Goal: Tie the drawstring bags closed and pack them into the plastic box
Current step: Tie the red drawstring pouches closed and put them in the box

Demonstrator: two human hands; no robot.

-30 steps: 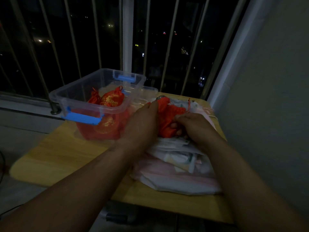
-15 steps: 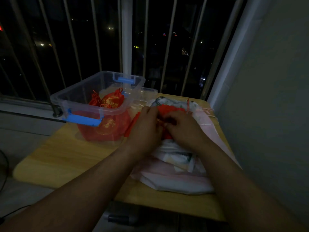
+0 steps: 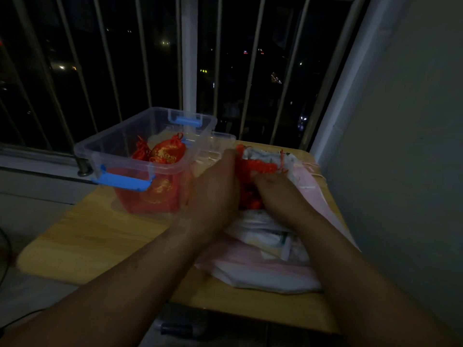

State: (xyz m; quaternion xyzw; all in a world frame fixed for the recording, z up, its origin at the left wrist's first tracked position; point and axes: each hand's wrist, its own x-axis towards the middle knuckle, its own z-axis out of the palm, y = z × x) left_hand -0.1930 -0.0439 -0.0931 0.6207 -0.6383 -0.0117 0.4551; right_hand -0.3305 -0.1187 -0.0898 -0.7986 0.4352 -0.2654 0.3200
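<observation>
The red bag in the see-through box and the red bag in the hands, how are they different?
The red gold-patterned drawstring bag sits inside the clear plastic box with its neck bunched shut; the red fabric bag is outside the box, its top edge spread wide. No hand touches the gold-patterned bag, while the left hand and right hand grip the fabric bag. Both are red cloth.

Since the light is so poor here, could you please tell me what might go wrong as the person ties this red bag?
The red bag, gripped by the left hand and right hand, rests on a loose pile of packets, which might slide. In this dimness the thin cords could be missed, leaving the knot loose.
</observation>
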